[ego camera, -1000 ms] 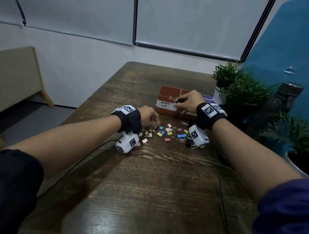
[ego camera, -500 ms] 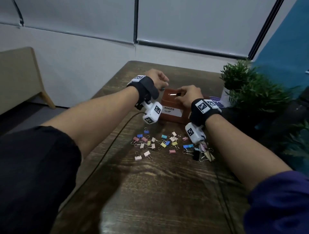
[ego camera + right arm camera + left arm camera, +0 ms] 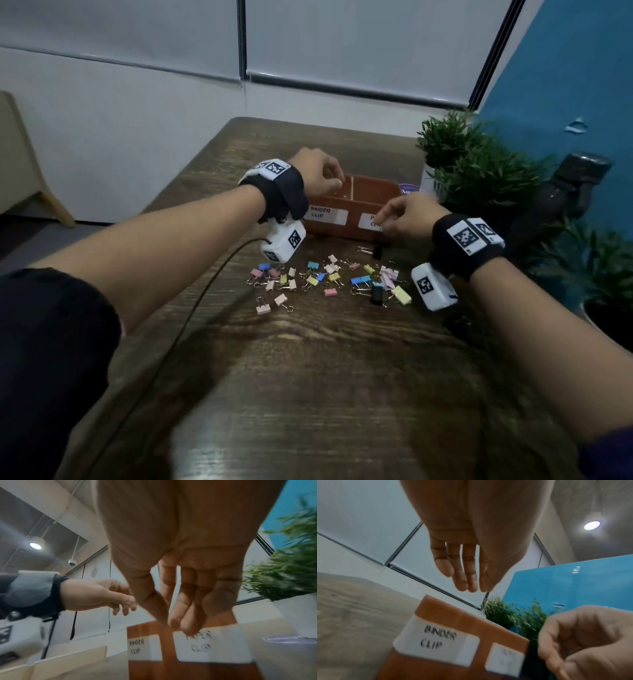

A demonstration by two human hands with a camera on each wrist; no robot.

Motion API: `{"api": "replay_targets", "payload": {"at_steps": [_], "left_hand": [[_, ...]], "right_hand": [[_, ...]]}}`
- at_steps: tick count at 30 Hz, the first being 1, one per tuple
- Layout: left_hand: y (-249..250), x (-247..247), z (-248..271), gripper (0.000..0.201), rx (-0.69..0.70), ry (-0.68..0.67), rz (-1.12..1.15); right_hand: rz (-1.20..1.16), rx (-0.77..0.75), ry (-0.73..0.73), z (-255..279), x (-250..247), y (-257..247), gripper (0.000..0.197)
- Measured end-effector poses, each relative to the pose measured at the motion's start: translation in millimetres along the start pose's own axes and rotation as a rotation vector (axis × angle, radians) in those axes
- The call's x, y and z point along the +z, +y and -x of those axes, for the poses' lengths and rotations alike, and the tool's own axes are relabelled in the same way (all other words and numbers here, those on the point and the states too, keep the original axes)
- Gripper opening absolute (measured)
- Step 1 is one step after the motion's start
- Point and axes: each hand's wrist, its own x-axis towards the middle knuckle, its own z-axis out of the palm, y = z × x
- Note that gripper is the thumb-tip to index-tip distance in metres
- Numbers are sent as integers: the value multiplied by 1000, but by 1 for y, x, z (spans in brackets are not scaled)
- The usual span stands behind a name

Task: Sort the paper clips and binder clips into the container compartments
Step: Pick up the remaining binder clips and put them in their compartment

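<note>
A brown two-compartment container (image 3: 373,181) stands at the far middle of the table, labelled "BINDER CLIP" on the left (image 3: 440,638) and "PAPER CLIP" on the right (image 3: 200,642). Several coloured binder clips (image 3: 329,277) lie scattered in front of it. My left hand (image 3: 337,183) hovers over the left compartment; its fingers (image 3: 471,585) hang down with nothing seen in them. My right hand (image 3: 385,221) hangs in front of the right label, and its fingers (image 3: 175,620) droop loosely and hold nothing.
Potted green plants (image 3: 479,164) crowd the table's right side, with a dark stand (image 3: 575,185) behind them. A black cable (image 3: 191,308) runs from the left wrist camera across the near left of the wooden table (image 3: 325,394). A purple-topped object (image 3: 407,190) sits behind the container.
My left hand came up from the pile to above the left compartment. My right hand pulled back from over the container to its front. The clips they pinched are no longer seen.
</note>
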Motion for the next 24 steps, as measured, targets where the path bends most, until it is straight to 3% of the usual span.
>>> {"api": "replay_targets", "payload": {"at_steps": [5,9,13,17,21,24], "left_hand": [[35,34,62,15,168,-376,-41],[69,62,81,34,280,-502,-111],[89,78,88,54,237,-512,-256],[90,80,93,41,206,-464,-275],[75,73,97,33,78,-415,-63],[57,59,101,27,-13,-276,124]], "right_hand": [[155,151,-183,45,14,25,17],[210,206,-238,64,21,34,30],[258,253,-247,71,26,34,33],[252,210,-223,71,29,33,22],[103,202,-219,67,26,37,12],[7,146,-220,62,21,40,11]]}}
